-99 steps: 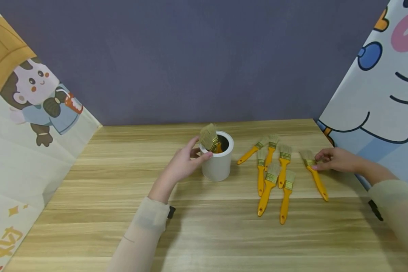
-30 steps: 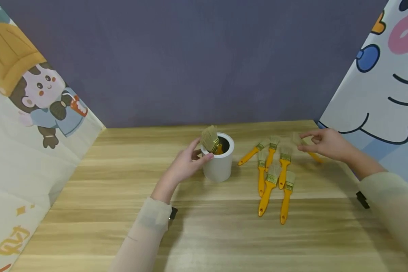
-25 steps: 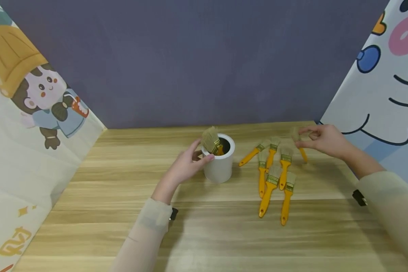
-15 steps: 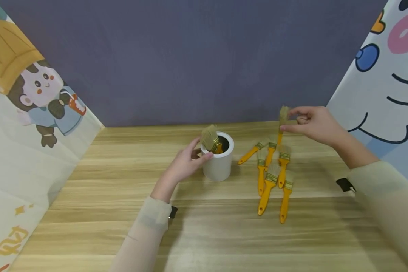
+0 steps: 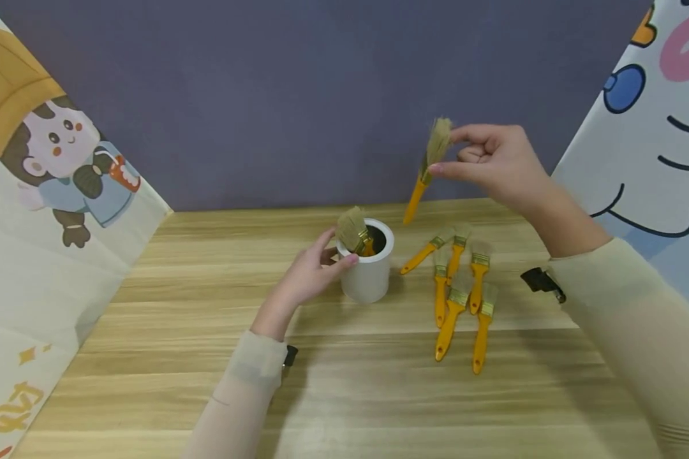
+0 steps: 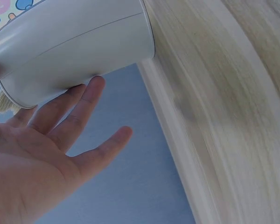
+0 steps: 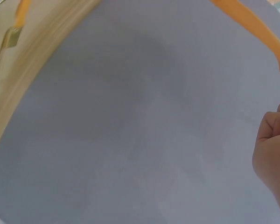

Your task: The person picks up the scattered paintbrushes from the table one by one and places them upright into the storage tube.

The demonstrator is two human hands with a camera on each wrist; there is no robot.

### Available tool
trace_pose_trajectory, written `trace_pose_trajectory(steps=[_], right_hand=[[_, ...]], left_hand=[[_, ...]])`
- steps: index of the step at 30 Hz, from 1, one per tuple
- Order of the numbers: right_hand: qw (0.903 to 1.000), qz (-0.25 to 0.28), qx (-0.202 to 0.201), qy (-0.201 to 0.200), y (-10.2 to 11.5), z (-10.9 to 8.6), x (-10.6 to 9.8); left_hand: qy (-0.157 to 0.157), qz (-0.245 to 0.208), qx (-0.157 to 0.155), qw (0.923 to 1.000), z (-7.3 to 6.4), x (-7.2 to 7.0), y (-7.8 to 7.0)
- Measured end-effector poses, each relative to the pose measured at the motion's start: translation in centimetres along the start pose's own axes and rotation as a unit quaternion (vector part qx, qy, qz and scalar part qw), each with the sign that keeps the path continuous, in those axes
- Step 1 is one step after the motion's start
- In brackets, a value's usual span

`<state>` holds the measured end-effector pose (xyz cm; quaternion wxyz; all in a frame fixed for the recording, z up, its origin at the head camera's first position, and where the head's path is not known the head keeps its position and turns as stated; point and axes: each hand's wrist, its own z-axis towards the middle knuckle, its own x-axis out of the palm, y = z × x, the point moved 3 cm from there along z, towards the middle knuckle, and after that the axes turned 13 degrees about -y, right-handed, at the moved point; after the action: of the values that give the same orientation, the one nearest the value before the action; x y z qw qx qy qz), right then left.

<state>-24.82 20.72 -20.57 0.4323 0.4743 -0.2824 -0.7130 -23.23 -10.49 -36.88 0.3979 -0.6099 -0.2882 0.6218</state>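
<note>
White, with a thick rim, the can stands upright on the wood-grain tabletop, and I measure everything from it. At its left side I see the left hand, thumb at the near rim, fingers curved against the wall; the left wrist view shows me one finger spread clear of it. At least one brush sits inside, bristles leaning out over the can's left rim; how many handles are down there I can't tell.

Up and to the right of the can, in the air, the right hand pinches a held brush between thumb and index, bristles up, handle slanting down towards the can. Six loose brushes lie to the can's right.

That pinch worries me: it sits up at the ferrule and bristles, so if the handle strikes the rim, I'd expect a swivel or a slip. The handle could also catch what's inside and lever it out over the left edge. The left hold looks light to me, so a hard bump might tip the can.
</note>
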Motion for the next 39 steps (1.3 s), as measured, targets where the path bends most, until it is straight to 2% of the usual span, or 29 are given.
trace_pose_trajectory(steps=[7, 13, 17, 20, 26, 33, 39], right_hand=[[0.9983, -0.001, -0.025, 0.053, 0.7, 0.3, 3.6], [0.9931, 0.001, -0.018, 0.116, -0.8, 0.3, 6.6], [0.9901, -0.013, 0.002, 0.14, -2.2, 0.2, 7.9], [0.9865, -0.034, 0.011, 0.16, -3.4, 0.0, 8.8], [0.9775, -0.059, 0.005, 0.202, -5.2, -0.1, 10.5], [0.9732, -0.069, 0.011, 0.219, -7.2, -0.2, 11.3], [0.9725, -0.048, 0.009, 0.228, -8.7, -0.1, 11.6]], left_hand=[[0.0, 0.003, 0.001, 1.0, 0.1, 0.0, 0.2], [0.007, -0.003, -0.007, 0.9999, 0.0, 0.0, 0.3], [0.006, -0.005, -0.003, 1.0, 0.0, 0.0, 0.1], [0.009, -0.001, -0.003, 0.9999, 0.1, 0.0, 0.0], [0.007, 0.007, -0.004, 0.9999, 0.2, -0.1, 0.2], [0.01, 0.006, -0.007, 0.9999, 0.4, -0.1, 0.1], [0.014, 0.005, -0.017, 0.9997, 0.3, 0.0, 0.3]])
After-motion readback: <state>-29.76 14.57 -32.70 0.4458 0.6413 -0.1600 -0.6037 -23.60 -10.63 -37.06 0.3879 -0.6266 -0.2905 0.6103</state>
